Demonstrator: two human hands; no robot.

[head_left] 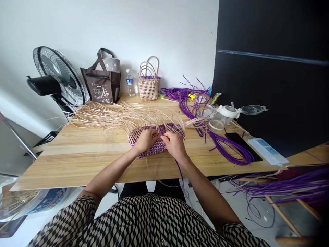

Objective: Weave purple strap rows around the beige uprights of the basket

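A partly woven purple and tan basket lies on the table in front of me, long loose tan strands fanning from its far edge to the left. Over its left part my left hand is closed, the fingertips pinching at the weave; the exact strand between them is hidden. My right hand is close beside it, thumb and finger closed on a purple strip whose tail hangs below the wrist over the table's front edge. One thin tan strand loops down in front of the basket.
At the back stand a fan, a brown bag, a water bottle and a small finished basket. Purple strips, a clear jar, a black phone-like slab and a power strip lie to the right.
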